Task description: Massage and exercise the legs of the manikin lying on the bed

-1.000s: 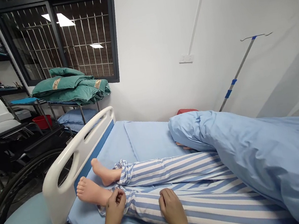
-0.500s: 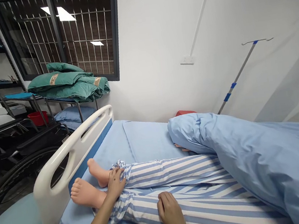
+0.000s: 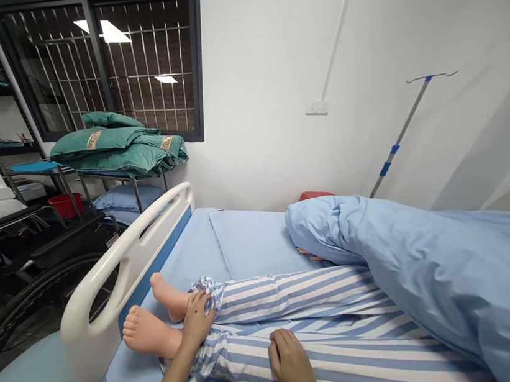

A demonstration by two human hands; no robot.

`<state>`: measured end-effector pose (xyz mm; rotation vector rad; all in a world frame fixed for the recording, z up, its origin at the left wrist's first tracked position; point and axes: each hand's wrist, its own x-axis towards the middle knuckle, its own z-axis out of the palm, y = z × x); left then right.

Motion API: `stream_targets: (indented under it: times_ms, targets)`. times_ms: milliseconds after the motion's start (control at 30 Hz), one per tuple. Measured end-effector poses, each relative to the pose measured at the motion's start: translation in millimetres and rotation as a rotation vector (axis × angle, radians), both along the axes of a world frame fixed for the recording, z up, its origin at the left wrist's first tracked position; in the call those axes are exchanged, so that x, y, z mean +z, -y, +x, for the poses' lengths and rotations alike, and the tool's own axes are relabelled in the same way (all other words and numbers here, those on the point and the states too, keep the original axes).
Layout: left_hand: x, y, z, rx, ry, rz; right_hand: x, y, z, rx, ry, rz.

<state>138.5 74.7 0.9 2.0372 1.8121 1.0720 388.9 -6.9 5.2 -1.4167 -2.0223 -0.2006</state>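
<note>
Resting over striped trousers (image 3: pixel 292 296), a person's two bare hands are well apart from each other. The left hand (image 3: pixel 198 316) lies at the far ankle, fingers bent against the bunched far cuff (image 3: pixel 207 285); whether they pinch the cloth cannot be told. The right hand (image 3: pixel 290 361) lies on the near trouser leg, fingers curled, its grip also unclear. The trousers stretch along a blue-sheeted bed (image 3: pixel 251 232), with two bare feet (image 3: pixel 149 333) sticking out at the cuffs.

The gathered far cuff could snag on the heel or tighten around the ankle if tugged unevenly. Because the left forearm crosses just above the near ankle, dropping the elbow could press on that leg. Should the right hand bear down, it could pin the fabric and make the near leg ruck up.

Beyond the toes stands a cream footboard (image 3: pixel 125 277); a leg pushed that way might bump it. Farther right, a puffy blue quilt (image 3: pixel 424 262) covers the thighs and could slip down over the trousers if pulled along.
</note>
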Motion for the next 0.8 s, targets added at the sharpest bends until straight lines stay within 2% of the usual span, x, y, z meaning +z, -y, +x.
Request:
stream_targets:
  times_ms: [200,467,600,700,800]
  targets:
    - [0.9,0,-1,-0.006,0.007,0.027,-2,-1,0,-0.008,0.001,-0.004]
    - [9.8,6,2,-0.094,0.034,-0.027,-3,-1,0,-0.013,0.005,-0.024]
    - [13.3,3,-1,-0.069,0.084,-0.037,-2,0,0,-0.017,0.018,-0.024]
    - [19.3,10,4,-0.019,0.184,-0.021,-2,0,0,-0.017,0.024,-0.003]
    - [24.4,44,27,0.016,0.446,-0.101,-1,-1,-1,-0.025,0.020,0.031]
